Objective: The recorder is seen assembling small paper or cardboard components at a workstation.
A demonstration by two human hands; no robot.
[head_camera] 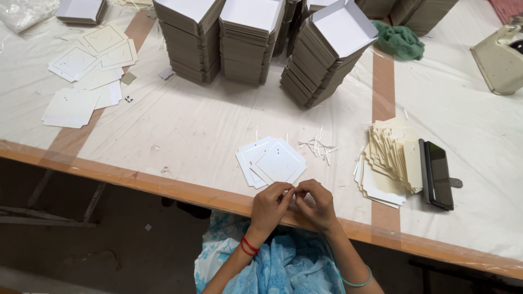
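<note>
Hands (294, 204) pinched together at table edge (item too small to tell) | white cards (272, 161) just beyond fingertips

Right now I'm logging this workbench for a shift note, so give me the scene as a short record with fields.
left hand: at the table edge, fingertips meeting the right hand
right hand: pinching something too small to tell
nearest cards: fanned white square cards just beyond the hands
strips: loose white strips right of those cards
cream stack: cream cards further right
phone: dark phone beside it
back: tall card stacks
</note>
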